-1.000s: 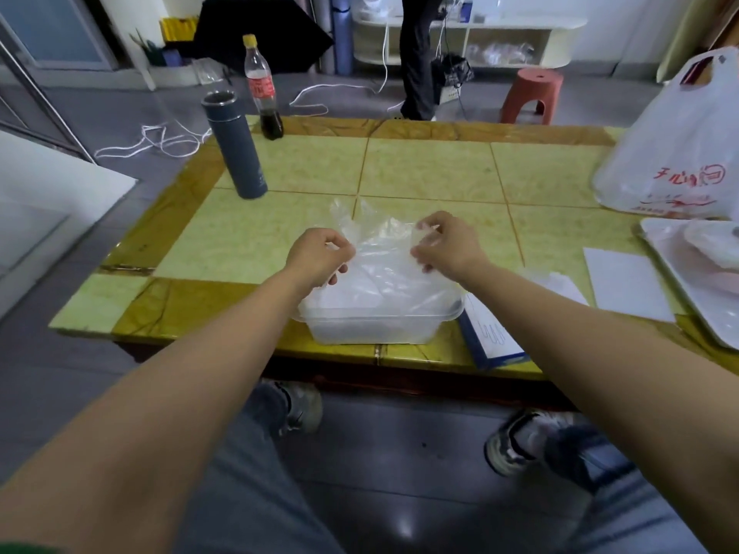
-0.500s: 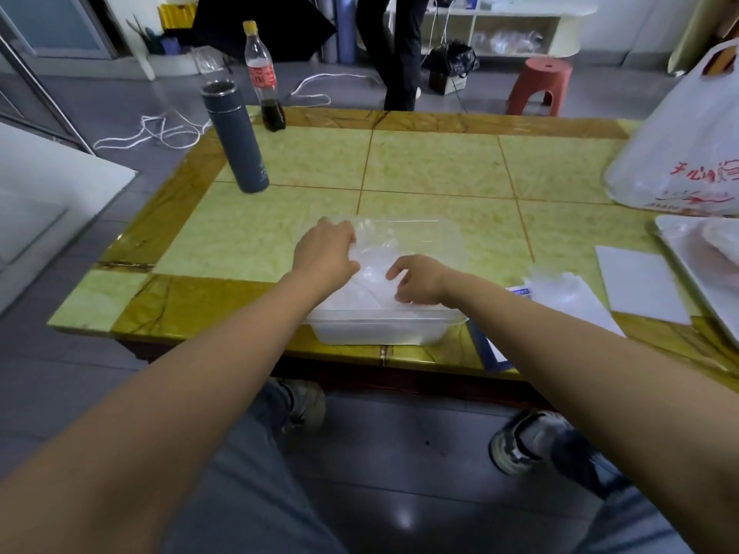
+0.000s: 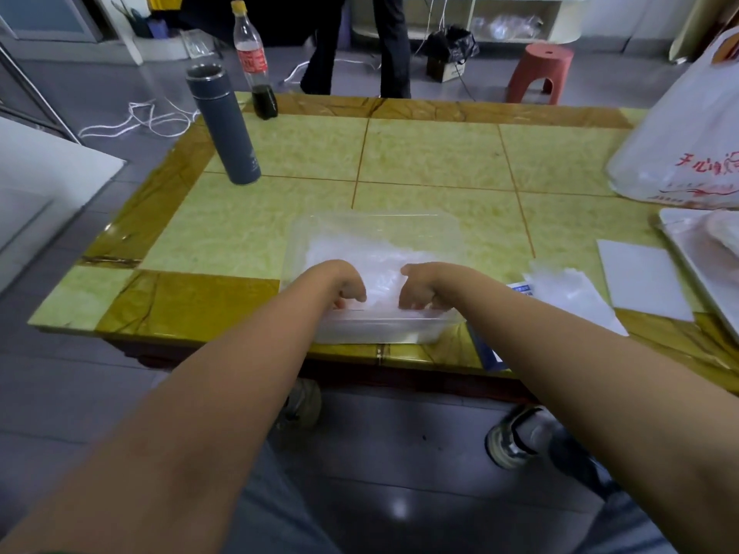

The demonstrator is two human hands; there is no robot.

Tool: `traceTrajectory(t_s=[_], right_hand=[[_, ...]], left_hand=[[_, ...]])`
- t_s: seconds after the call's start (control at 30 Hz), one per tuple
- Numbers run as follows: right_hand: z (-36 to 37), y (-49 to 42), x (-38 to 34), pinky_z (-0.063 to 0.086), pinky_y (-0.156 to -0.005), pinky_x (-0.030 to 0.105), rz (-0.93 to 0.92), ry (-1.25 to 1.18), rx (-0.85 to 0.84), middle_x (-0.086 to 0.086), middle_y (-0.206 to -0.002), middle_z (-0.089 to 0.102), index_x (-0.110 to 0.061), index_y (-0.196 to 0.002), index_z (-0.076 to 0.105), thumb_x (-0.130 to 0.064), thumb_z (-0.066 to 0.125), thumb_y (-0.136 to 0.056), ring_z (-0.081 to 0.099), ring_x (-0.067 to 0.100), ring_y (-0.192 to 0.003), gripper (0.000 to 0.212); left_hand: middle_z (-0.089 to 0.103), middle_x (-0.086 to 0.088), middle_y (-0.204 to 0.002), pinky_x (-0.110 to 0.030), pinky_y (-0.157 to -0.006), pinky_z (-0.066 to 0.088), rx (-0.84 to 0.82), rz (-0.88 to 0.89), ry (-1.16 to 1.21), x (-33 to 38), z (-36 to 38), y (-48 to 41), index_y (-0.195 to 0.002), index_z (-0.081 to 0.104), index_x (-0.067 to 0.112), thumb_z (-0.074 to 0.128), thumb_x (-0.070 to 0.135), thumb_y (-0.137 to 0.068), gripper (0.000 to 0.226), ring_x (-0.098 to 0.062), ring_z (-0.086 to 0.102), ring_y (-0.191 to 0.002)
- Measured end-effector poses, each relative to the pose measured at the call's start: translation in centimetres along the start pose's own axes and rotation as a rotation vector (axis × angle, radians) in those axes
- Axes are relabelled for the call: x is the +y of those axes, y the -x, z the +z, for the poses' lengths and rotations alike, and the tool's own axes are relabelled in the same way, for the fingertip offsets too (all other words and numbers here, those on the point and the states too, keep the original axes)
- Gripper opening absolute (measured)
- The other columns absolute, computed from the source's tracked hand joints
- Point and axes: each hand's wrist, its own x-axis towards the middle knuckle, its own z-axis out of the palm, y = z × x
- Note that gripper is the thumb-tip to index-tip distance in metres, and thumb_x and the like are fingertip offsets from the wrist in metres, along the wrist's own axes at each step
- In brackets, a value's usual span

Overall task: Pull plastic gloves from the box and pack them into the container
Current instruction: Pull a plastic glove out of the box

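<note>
The clear plastic container (image 3: 380,333) sits at the near edge of the green tiled table (image 3: 432,153), with crumpled plastic gloves (image 3: 360,253) lying inside it. The person's left hand (image 3: 347,285) and right hand (image 3: 420,287) reach in at the near wall, fingers curled down onto the film; whether they pinch it or only press cannot be told. The blue glove box (image 3: 486,353) lies just right of the container, partly under the right forearm. A grey flask (image 3: 226,129) stands far left
</note>
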Motion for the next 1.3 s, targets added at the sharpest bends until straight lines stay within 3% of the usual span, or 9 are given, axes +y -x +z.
traceTrajectory(t_s=[0.13,0.23,0.4,0.5,0.63,0.8,1.03,1.17,1.3], right_hand=[[0.1,-0.9,0.1,0.044,-0.099,0.035,0.077,0.000,-0.106,0.023,-0.143,0.041,0.005,-0.149,0.022,-0.013,0.052,-0.099,0.052,0.030,-0.121,0.061],[0.4,-1.0,0.0,0.042,-0.098,0.033,0.074,0.002,-0.143,0.016,-0.135,0.040,0.004,-0.149,0.024,-0.016,0.052,-0.099,0.050,0.028,-0.118,0.060],[0.2,-0.2,-0.2,0.048,-0.090,0.031,0.028,-0.016,-0.158,0.019,-0.138,0.042,0.005,-0.147,0.028,-0.014,0.053,-0.099,0.053,0.031,-0.118,0.058],[-0.1,1.1,-0.3,0.048,-0.060,0.022,-0.041,-0.132,-0.017,0.015,-0.122,0.055,0.002,-0.141,0.041,-0.015,0.060,-0.095,0.057,0.025,-0.088,0.052],[-0.7,2.8,0.2,0.057,-0.083,0.034,-0.241,-0.550,0.255,0.014,-0.121,0.057,-0.001,-0.124,0.057,-0.003,0.061,-0.091,0.062,0.029,-0.105,0.033],[-2.4,7.2,4.4,0.050,-0.057,0.025,-0.416,-0.777,0.610,0.007,-0.077,0.064,-0.013,-0.077,0.062,-0.002,0.050,-0.091,0.060,0.019,-0.068,0.021],[-1.9,8.6,17.2,0.054,-0.076,0.041,-0.076,-0.769,0.835,0.005,-0.072,0.065,-0.016,-0.071,0.061,-0.015,0.057,-0.088,0.060,0.024,-0.072,0.018],[-0.2,8.5,21.8,0.045,-0.090,0.032,0.126,-0.655,0.883,0.013,-0.113,0.058,-0.013,-0.103,0.062,-0.017,0.057,-0.087,0.056,0.030,-0.106,0.017],[0.5,8.0,23.5,0.034,-0.108,0.033,0.192,-0.541,0.783,0.018,-0.141,0.036,-0.010,-0.139,0.043,-0.018,0.063,-0.086,0.039,0.033,-0.131,0.057]], left_hand=[[0.057,-0.012,-0.112,-0.039,-0.103,0.042,-0.045,-0.005,0.025,-0.6,-0.2,-1.4,-0.141,0.037,0.001,0.049,0.030,-0.100,0.051,-0.023,0.060,-0.108],[0.053,-0.010,-0.098,-0.033,-0.076,0.043,-0.042,0.030,-0.075,-0.5,-0.1,-1.9,-0.135,0.043,-0.003,0.046,0.025,-0.101,0.044,-0.018,0.052,-0.068],[0.052,-0.009,-0.092,-0.028,-0.059,0.040,-0.018,0.033,-0.037,-0.5,0.0,-0.8,-0.143,0.037,0.005,0.041,0.021,-0.102,0.044,-0.019,0.042,-0.060],[0.063,-0.016,-0.110,-0.034,-0.074,0.053,0.090,0.048,-0.023,0.1,0.1,1.0,-0.132,0.045,-0.006,0.036,0.011,-0.100,0.037,-0.029,0.061,-0.078],[0.064,-0.014,-0.087,-0.034,-0.075,0.056,0.355,0.114,-0.148,2.8,-0.3,5.1,-0.103,0.054,-0.001,0.042,0.007,-0.095,0.017,-0.031,0.066,-0.079],[0.050,-0.004,-0.076,-0.031,-0.063,0.039,0.720,0.370,-0.119,8.1,1.3,8.2,-0.086,0.053,0.013,0.046,0.012,-0.093,0.010,-0.026,0.051,-0.078],[0.064,-0.008,-0.077,-0.031,-0.061,0.047,0.504,0.600,0.035,14.6,7.9,8.6,-0.079,0.062,0.010,0.051,0.016,-0.088,0.016,-0.028,0.060,-0.069],[0.065,-0.014,-0.072,-0.031,-0.070,0.052,0.378,0.593,0.089,16.7,11.3,7.0,-0.064,0.056,0.013,0.051,0.018,-0.088,0.024,-0.030,0.064,-0.070],[0.067,-0.017,-0.110,-0.030,-0.075,0.046,0.388,0.551,0.124,17.8,13.2,5.1,-0.108,0.067,0.002,0.059,0.019,-0.086,0.029,-0.034,0.062,-0.103]])
